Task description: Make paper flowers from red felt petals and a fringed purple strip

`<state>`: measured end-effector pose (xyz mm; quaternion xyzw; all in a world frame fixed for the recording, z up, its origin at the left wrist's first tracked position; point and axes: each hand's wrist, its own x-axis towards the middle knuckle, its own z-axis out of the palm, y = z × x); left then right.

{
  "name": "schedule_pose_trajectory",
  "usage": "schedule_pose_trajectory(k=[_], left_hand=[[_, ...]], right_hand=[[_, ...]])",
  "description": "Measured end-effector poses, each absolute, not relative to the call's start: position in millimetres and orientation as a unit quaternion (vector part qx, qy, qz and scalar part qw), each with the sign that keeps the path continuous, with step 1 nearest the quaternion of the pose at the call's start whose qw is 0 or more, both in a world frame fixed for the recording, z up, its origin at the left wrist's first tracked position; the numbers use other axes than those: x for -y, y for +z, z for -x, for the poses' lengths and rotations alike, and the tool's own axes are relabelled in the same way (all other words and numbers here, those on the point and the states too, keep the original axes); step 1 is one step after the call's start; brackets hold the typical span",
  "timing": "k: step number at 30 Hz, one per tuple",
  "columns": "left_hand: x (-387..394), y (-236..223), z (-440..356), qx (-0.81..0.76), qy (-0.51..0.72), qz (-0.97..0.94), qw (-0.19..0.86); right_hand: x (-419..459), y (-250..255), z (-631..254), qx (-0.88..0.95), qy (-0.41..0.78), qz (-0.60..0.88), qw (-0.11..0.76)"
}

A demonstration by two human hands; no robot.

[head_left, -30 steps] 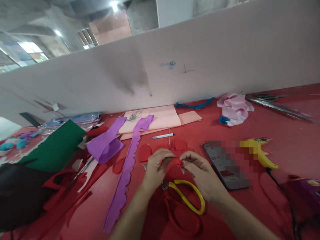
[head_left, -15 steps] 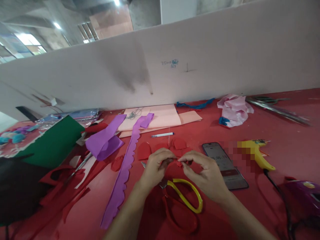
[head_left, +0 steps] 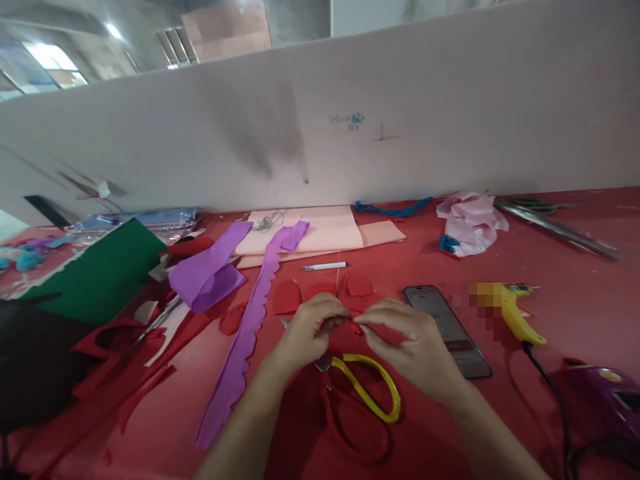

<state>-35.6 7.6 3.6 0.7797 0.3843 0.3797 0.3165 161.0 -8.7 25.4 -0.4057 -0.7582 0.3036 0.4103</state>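
My left hand (head_left: 307,330) and my right hand (head_left: 407,340) meet above the red table (head_left: 590,293), both pinching one small red felt piece (head_left: 354,326) between their fingertips. Under the hands lie scissors (head_left: 363,400) with one yellow and one red loop handle. Cut red felt petals (head_left: 287,297) lie just beyond my fingers. A scalloped purple strip (head_left: 245,340) runs along the table left of my left hand.
A phone (head_left: 450,330) and a yellow glue gun (head_left: 510,310) lie to the right, its black cord trailing near a purple object (head_left: 607,400). Pink sheets (head_left: 320,233), a pen (head_left: 325,267), green felt (head_left: 100,273), red scraps and crumpled pink paper (head_left: 470,220) sit before a white partition (head_left: 350,120).
My hands have stayed together on the red piece, with the fingertips closing tighter around it. The view has tilted down slightly.
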Motion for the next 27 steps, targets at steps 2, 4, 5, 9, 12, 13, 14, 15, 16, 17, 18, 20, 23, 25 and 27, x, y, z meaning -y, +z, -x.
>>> schedule_pose_trajectory(k=[2, 4, 5, 9, 12, 13, 14, 15, 16, 17, 18, 20, 23, 25, 27], left_hand=[[-7.4, 4.7, 36.3, -0.385, 0.370, -0.785, 0.315], [-7.1, 5.6, 37.3, -0.380, 0.366, -0.789, 0.313], [-7.0, 6.0, 37.8, -0.377, 0.364, -0.792, 0.313], [-6.9, 8.2, 39.2, -0.355, 0.346, -0.810, 0.312], [-7.3, 10.5, 39.3, -0.352, 0.338, -0.813, 0.316], [-7.4, 11.3, 39.2, -0.356, 0.336, -0.812, 0.318], [-7.6, 12.0, 39.2, -0.360, 0.333, -0.811, 0.319], [-7.7, 12.5, 39.2, -0.364, 0.330, -0.810, 0.320], [-7.7, 12.9, 39.3, -0.368, 0.329, -0.809, 0.320], [-7.7, 13.1, 39.4, -0.369, 0.329, -0.808, 0.321], [-7.7, 13.2, 39.6, -0.368, 0.331, -0.807, 0.322], [-7.6, 13.1, 40.0, -0.363, 0.332, -0.808, 0.324], [-7.4, 12.8, 40.4, -0.358, 0.332, -0.810, 0.324], [-7.1, 12.8, 40.5, -0.358, 0.330, -0.812, 0.321], [-6.7, 12.8, 40.5, -0.357, 0.327, -0.814, 0.321]], right_hand=[[8.0, 25.2, -162.5, 0.786, 0.267, 0.388, 0.401], [7.2, 26.2, -162.4, 0.790, 0.267, 0.389, 0.390], [6.8, 27.0, -161.9, 0.784, 0.285, 0.396, 0.383], [5.0, 27.7, -159.2, 0.706, 0.433, 0.437, 0.351], [4.0, 23.8, -158.5, 0.646, 0.515, 0.444, 0.346], [4.0, 22.9, -158.4, 0.638, 0.524, 0.443, 0.349], [4.2, 22.5, -158.2, 0.637, 0.524, 0.443, 0.353], [4.5, 22.9, -157.9, 0.643, 0.514, 0.442, 0.356], [5.0, 24.0, -157.7, 0.654, 0.499, 0.441, 0.360], [5.6, 25.6, -157.5, 0.668, 0.478, 0.438, 0.365], [6.1, 27.3, -157.4, 0.684, 0.454, 0.434, 0.370], [6.8, 30.2, -158.1, 0.721, 0.405, 0.420, 0.374], [6.6, 30.7, -160.8, 0.768, 0.335, 0.401, 0.370], [6.3, 29.3, -162.8, 0.785, 0.305, 0.395, 0.367], [6.4, 28.0, -163.7, 0.788, 0.300, 0.397, 0.362]])
